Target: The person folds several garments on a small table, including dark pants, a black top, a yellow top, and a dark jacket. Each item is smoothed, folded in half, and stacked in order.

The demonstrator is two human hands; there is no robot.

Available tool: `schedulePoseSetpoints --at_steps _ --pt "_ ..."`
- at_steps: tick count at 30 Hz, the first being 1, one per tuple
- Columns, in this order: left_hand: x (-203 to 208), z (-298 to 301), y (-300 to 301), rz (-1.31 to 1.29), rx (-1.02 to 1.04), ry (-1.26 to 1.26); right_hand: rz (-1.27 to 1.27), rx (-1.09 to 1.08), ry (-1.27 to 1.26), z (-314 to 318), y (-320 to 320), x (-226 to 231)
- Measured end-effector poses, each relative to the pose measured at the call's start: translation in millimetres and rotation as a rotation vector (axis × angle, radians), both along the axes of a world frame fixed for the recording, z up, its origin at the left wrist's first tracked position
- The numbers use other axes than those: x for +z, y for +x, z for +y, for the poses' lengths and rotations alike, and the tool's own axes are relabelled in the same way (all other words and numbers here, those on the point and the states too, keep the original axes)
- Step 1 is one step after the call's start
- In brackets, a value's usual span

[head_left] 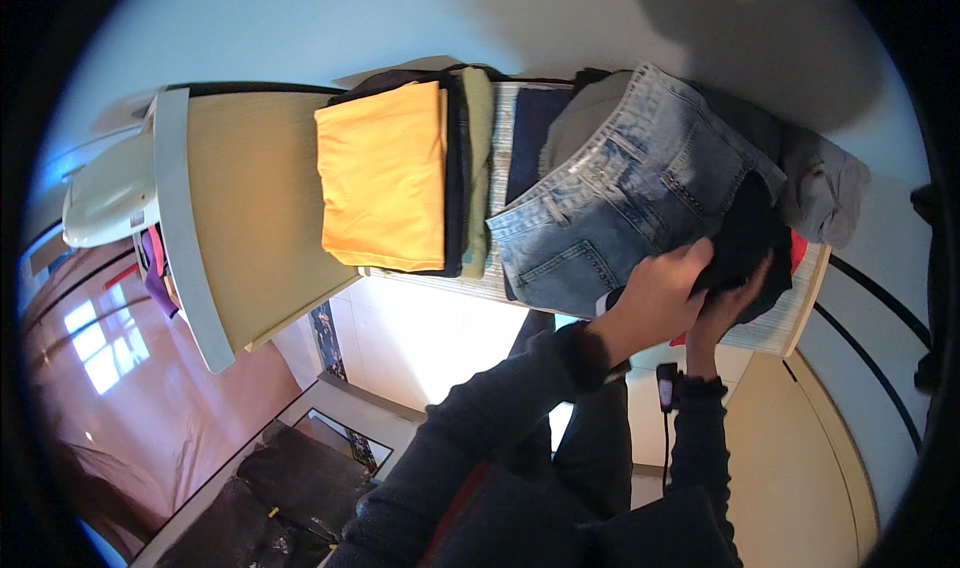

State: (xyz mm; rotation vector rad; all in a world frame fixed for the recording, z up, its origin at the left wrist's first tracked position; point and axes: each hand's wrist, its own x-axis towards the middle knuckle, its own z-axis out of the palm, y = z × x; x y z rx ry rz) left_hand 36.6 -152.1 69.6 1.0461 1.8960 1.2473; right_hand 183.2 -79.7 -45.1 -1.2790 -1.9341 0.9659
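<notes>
A black piece of clothing (755,230) is bunched between my two hands, over the right end of a shelf. My left hand (655,298) is closed on its near left edge in a pinch. My right hand (728,313) grips it from below and the right, with part of the fingers hidden by the cloth. Just behind and left of it lie light blue denim jeans (600,218), waistband toward the upper left, back pockets facing up. Grey clothing (822,183) and a bit of red cloth (798,251) show at the right.
Folded clothes with an orange one (382,178) on top stand left of the jeans, beside a dark blue folded piece (530,133). An upright panel (190,228) bounds the left side. A small dark device (667,386) with a cable hangs by my right wrist.
</notes>
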Motion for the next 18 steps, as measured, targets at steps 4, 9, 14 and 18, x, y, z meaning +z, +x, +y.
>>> schedulePoseSetpoints --at_steps 4,9,14,18 --pt "44.2 -90.0 -62.5 -0.094 0.047 -0.039 0.194 -0.057 -0.418 -21.0 -9.9 48.5" --pt "83.2 -196.5 -164.1 -0.414 0.309 -0.018 -0.001 0.28 -1.262 -67.8 -91.5 77.8" --pt "68.9 -271.6 -246.1 -0.409 0.546 -0.122 0.378 0.79 -1.131 -153.4 -207.3 92.6" --pt "36.6 -307.3 -301.2 -0.601 0.609 0.022 0.309 0.692 -0.849 -190.8 -261.7 90.0"
